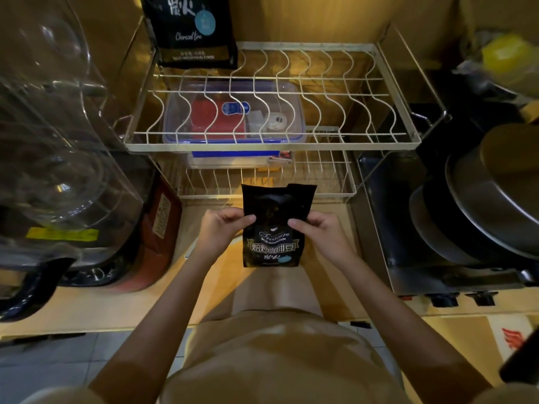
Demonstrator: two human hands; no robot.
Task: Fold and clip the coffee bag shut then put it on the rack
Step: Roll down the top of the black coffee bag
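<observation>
I hold a small black coffee bag (274, 225) upright over the counter, in front of the wire rack (271, 145). My left hand (220, 230) pinches its left edge and my right hand (320, 233) pinches its right edge, both about mid-height. The bag's top stands open and unfolded, its two flaps apart. White and gold lettering shows on its lower front. No clip is visible on the bag or in either hand.
A second, larger black coffee bag (194, 30) stands on the rack's upper tier at the back left. A clear plastic box (233, 112) sits under that tier. Glass jugs (52, 126) crowd the left. Dark pans (481, 205) are stacked on a stove at the right.
</observation>
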